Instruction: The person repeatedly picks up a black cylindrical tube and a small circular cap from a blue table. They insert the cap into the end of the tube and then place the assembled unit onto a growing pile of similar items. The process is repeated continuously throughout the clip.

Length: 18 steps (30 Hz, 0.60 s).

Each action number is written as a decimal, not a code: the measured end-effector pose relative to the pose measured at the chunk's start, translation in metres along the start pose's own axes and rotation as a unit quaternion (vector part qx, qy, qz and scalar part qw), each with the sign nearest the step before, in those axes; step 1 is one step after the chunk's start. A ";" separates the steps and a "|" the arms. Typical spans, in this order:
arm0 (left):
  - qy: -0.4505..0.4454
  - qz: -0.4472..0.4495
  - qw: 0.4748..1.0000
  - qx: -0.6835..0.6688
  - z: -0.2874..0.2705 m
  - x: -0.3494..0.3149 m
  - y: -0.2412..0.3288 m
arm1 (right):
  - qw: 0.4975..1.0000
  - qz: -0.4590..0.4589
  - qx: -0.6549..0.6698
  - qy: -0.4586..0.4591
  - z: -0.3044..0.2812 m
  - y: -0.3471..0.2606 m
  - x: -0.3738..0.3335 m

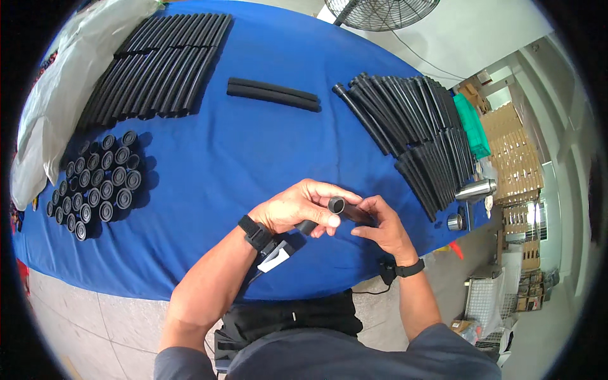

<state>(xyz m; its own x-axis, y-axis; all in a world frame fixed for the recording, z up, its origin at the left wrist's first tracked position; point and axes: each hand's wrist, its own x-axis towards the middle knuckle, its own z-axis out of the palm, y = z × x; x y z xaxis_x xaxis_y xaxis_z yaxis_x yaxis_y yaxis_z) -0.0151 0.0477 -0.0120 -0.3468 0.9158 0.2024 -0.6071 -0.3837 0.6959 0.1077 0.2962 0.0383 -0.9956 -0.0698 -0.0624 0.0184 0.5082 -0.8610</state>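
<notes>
Over the near middle of the table, my left hand (307,206) and my right hand (385,229) are close together. A black tube (359,216) lies between them, its open round end facing up beside my left thumb. My right fingers and thumb grip its other part. Closed around dark material, my left hand also has a black cylindrical piece (307,227) jutting out below its palm. My fingers hide whether this piece and the tube are joined. Each wrist wears a black strap, and a white tag-like piece hangs by the left one.
A blue cloth (272,152) covers the table. Stacked black tubes (158,69) lie far left, round black caps (95,183) nearer left. Two dark tubes (272,94) rest far centre. More black tubes (411,126), a green bin (472,126) and a metal flask (476,190) are right.
</notes>
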 end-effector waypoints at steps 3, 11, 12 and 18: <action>-0.007 0.004 1.000 0.000 0.002 -0.001 0.002 | 0.997 0.055 0.031 -0.042 -0.007 0.008 0.000; -0.015 0.013 1.000 0.012 0.000 0.001 -0.002 | 0.997 -0.023 0.017 -0.068 0.002 -0.025 0.004; -0.016 0.014 1.000 0.011 0.000 0.002 -0.002 | 0.994 -0.071 -0.048 -0.061 0.003 -0.029 0.006; 0.044 -0.005 0.999 -0.012 -0.003 0.002 0.000 | 0.958 -0.127 -0.211 0.147 0.008 -0.061 0.013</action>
<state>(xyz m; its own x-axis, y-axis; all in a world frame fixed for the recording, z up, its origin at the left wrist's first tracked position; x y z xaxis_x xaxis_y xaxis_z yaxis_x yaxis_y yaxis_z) -0.0181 0.0491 -0.0134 -0.4013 0.9061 0.1335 -0.6268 -0.3780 0.6813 0.0945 0.2577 0.0863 -0.9470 -0.0253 0.3203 -0.2059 0.8132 -0.5443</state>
